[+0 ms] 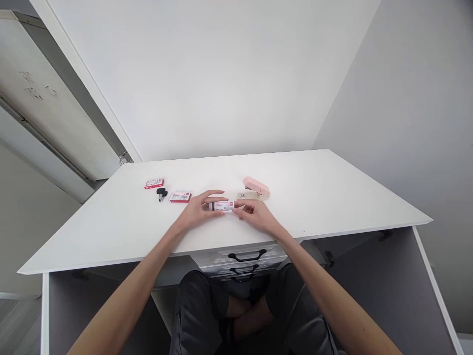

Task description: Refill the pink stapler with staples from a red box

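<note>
Left hand (199,209), right hand (258,217): fingers pinch small staple box (221,206) at both ends, on worktop (332,197), just before pink stapler (255,189). Box maybe open, hard to tell; tilt could spill what's inside

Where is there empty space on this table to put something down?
The table is bare right of the pink stapler, along the back by the wall, and at the front left, before the two red boxes. It is crowded in the middle, where the left hand and right hand hold a small box close to the stapler.
</note>
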The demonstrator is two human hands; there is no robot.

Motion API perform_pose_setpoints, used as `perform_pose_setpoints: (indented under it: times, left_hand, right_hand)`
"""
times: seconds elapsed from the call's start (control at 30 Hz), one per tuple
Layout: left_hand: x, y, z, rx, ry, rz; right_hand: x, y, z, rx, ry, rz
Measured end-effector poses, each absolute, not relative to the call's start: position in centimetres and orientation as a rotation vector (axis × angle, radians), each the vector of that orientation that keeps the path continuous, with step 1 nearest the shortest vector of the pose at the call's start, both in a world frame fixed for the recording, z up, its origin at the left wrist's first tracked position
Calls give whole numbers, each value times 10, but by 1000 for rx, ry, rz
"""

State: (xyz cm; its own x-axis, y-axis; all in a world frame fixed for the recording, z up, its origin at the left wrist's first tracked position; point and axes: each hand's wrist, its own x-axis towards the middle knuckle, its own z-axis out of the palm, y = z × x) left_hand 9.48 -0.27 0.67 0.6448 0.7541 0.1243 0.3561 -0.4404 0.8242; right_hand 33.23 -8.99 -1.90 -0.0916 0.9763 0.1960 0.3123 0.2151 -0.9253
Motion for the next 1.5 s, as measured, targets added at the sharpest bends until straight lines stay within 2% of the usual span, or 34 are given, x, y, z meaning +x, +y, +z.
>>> perform_pose_setpoints:
  times: [0.6, 0.97, 1.5]
  left_hand:
    - [96, 5, -3, 2115, 890, 766]
    - [97, 5, -4, 2135, 876, 775]
    - [98, 1, -1, 2135, 899, 760]
  right_hand:
    - [334, -88, -34, -1308, -1395, 747]
    - [331, -96, -30, -1213, -1561, 543]
    - [332, -95, -30, -1182, -1527, 436]
